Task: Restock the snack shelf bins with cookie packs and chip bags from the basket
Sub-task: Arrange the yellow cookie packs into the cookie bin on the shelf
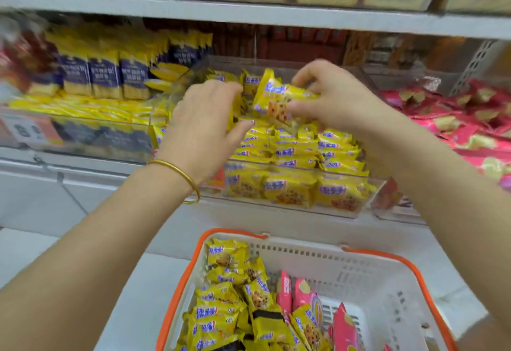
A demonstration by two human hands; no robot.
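Observation:
A clear plastic shelf bin [348, 213] holds rows of yellow cookie packs [290, 154]. My right hand [336, 99] pinches one yellow cookie pack [276, 99] above the bin's middle. My left hand [201, 121], with a gold bangle on the wrist, reaches into the bin's left side, its fingers among the packs; what they hold is hidden. Below, a white basket with orange rim [387, 276] contains several yellow cookie packs [229, 303] and pink chip bags [298, 292].
To the left of the bin stand blue-and-yellow packs [105, 74] behind a clear front. A bin of red and pink bags [470, 118] lies to the right. A white shelf board [249, 13] runs overhead with yellow boxes on it.

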